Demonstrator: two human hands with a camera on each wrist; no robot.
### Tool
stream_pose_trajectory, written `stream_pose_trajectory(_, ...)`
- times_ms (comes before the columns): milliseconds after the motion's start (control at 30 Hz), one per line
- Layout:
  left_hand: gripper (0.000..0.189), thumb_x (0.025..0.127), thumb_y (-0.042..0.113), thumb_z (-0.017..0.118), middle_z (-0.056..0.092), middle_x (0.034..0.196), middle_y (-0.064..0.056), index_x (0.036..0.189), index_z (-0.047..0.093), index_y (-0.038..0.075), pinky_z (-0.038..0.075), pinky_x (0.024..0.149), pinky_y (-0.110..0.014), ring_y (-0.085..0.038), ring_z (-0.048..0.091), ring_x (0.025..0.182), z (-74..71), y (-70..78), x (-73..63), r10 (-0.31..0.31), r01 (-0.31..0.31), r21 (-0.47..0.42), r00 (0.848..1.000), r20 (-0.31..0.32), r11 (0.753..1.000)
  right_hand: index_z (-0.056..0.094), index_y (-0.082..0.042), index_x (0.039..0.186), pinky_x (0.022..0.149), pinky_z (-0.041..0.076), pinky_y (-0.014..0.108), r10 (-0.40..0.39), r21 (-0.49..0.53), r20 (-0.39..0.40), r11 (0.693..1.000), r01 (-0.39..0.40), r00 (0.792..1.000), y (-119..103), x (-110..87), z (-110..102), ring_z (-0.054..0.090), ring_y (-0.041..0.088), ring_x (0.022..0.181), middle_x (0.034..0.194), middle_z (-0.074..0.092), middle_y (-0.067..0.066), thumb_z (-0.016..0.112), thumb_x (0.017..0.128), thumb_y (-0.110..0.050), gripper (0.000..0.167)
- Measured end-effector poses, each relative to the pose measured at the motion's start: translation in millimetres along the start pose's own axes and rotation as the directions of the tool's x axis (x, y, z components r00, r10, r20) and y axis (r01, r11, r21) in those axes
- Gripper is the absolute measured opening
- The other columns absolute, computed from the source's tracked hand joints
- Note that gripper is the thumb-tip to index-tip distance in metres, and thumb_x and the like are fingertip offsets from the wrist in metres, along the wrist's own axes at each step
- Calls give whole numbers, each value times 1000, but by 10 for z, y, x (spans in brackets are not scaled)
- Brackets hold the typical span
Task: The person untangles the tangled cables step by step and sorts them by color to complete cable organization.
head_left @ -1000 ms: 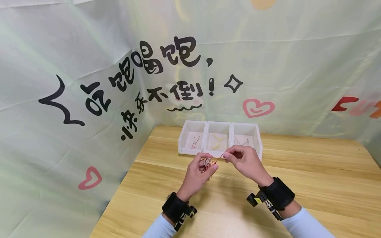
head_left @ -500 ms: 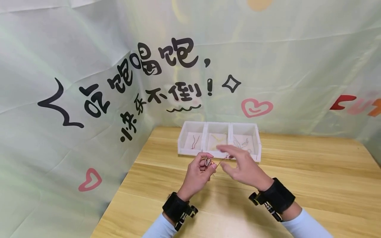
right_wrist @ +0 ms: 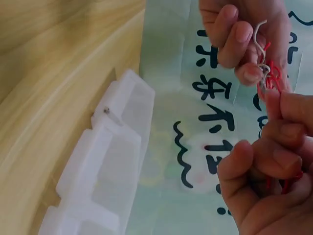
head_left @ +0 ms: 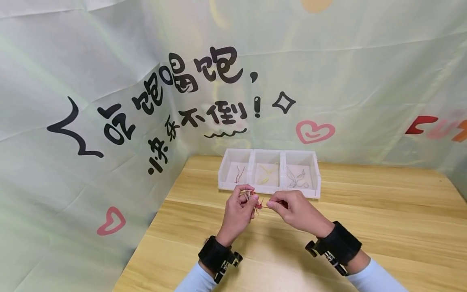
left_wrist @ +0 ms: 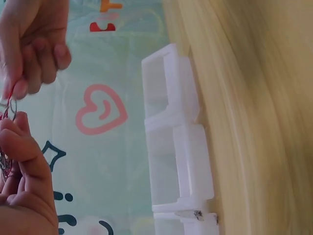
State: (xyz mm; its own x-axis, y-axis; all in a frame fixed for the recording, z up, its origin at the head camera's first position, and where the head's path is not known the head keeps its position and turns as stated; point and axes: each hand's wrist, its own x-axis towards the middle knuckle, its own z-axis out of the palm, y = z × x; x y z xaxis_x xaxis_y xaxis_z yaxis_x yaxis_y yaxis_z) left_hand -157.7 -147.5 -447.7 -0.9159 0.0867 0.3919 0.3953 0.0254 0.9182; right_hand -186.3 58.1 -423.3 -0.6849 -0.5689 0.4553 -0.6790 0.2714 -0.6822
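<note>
A small tangle of red and whitish wires [head_left: 259, 205] is gripped in my left hand [head_left: 235, 213], between thumb and fingers. To its right, my right hand [head_left: 300, 209] pinches a red wire that runs out of the tangle. The right wrist view shows the tangle [right_wrist: 265, 73] close to the right fingertips, with a pale wire end curling upward. Some red wire [right_wrist: 288, 183] also shows inside the curled right hand. Fingers hide part of the bunch. Both hands are above the table, just in front of a row of white bins [head_left: 268, 189].
The left bin holds red wires [head_left: 239, 174], the middle one yellow wires [head_left: 268, 170], and the right one grey-white wires [head_left: 297, 178]. The bins stand on a wooden table [head_left: 197, 227] near a printed fabric backdrop [head_left: 365, 89].
My right hand spread its fingers half a second ago, then pinched the red wire again, slightly lower. The left hand has turned a little, with the tangle showing more to the right.
</note>
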Motion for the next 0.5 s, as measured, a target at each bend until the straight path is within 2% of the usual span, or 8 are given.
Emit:
stream_pose_trajectory(100,25,103,14,60,63,74,-21,121,50,-1,40,45,-21,-11,50,48,-31,5,-1,-10,9,-19,999,-49,1000,68,-22,84,51,39,23,20,6,6,1000,-20,1000,24,-41,-35,42,1,55,65,47,-15,65,100,-14,18)
stream_pose_trajectory(267,21,106,18,56,54,69,-8,118,53,1,39,49,-21,-9,47,54,-48,0,7,3,-2,11,995,-101,1000,68,-21,85,50,38,22,3,26,-13,1000,-2,1000,33,-70,-62,38,-1,53,65,45,-16,65,100,-10,18)
stream_pose_trajectory(433,22,107,21,53,45,67,0,120,54,4,32,51,-22,-8,37,55,-44,-2,-5,12,-8,28,993,-116,1000,66,-21,84,50,35,21,19,43,-47,999,-17,999,42,-118,-105,34,-1,52,62,37,-17,64,101,-9,20)
stream_pose_trajectory(500,22,107,20,53,42,66,0,121,54,3,30,52,-22,-8,35,54,-48,1,-16,-2,3,11,996,-93,1000,66,-20,84,49,32,21,46,46,-77,998,-43,996,57,-144,-132,32,-1,51,61,35,-16,65,100,-8,20)
